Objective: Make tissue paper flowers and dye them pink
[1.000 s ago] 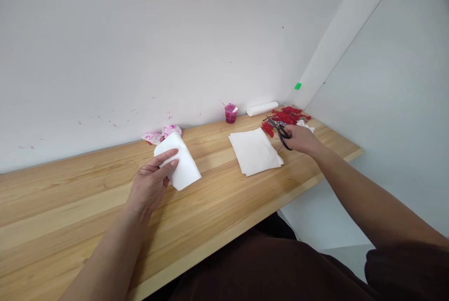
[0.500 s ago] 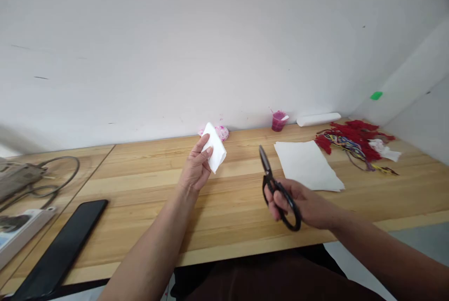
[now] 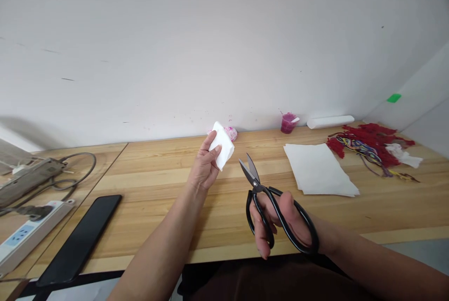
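Observation:
Pinched between the thumb and fingers of my left hand (image 3: 205,165) is a folded piece of white paper (image 3: 223,145), held up above the table. My right hand (image 3: 277,216) grips a pair of black-handled scissors (image 3: 255,182), thumb through one loop and fingers through the other. The scissor blades are parted and point up and left towards the folded paper, with a gap between them and it. A stack of white sheets (image 3: 320,170) lies flat on the table beyond my right hand.
At the back stand a cup of purple-pink liquid (image 3: 288,124) and a white roll (image 3: 330,122). Red fabric and coloured cords (image 3: 372,144) lie at the right. On the left are a black phone (image 3: 80,238), a power strip (image 3: 33,235) and cables. A pink-spotted wad (image 3: 231,133) sits by the wall.
The scissors have gone from closed to open blades, and my right thumb and fingers are now in the loops. My left hand keeps the folded paper. The view has shifted slightly left.

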Action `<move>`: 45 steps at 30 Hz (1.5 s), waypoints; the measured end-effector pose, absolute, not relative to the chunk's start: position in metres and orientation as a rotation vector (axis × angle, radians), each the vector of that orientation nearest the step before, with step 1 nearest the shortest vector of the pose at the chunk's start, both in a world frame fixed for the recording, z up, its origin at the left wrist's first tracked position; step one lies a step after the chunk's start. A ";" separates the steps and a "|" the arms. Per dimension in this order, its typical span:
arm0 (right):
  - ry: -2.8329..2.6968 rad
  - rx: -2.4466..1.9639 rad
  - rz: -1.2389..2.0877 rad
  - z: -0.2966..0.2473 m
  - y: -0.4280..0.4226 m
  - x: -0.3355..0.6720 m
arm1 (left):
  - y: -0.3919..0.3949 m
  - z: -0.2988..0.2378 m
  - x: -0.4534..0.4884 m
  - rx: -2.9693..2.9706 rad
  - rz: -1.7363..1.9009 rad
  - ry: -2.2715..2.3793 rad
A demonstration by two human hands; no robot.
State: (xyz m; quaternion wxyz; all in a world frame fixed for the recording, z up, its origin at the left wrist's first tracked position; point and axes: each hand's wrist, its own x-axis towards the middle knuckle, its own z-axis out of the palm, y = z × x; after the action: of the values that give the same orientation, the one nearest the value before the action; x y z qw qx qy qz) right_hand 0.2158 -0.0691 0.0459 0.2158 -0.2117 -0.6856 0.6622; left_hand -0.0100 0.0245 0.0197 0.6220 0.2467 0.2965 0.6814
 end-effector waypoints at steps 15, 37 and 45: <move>-1.752 -0.747 1.789 0.040 -0.068 0.203 | 0.025 0.015 -0.010 0.674 1.541 0.727; -1.600 -0.832 1.848 0.050 -0.060 0.193 | 0.016 0.020 -0.004 0.669 1.520 0.724; -1.531 -0.818 1.838 0.049 -0.059 0.194 | 0.016 0.019 -0.003 0.678 1.544 0.708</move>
State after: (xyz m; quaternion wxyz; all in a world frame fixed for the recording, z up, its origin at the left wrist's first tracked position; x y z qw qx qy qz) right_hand 0.1938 -0.0585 0.0492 0.3021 -0.3084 -0.5775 0.6930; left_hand -0.0028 0.0162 0.0189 0.6101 0.2938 0.3068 0.6688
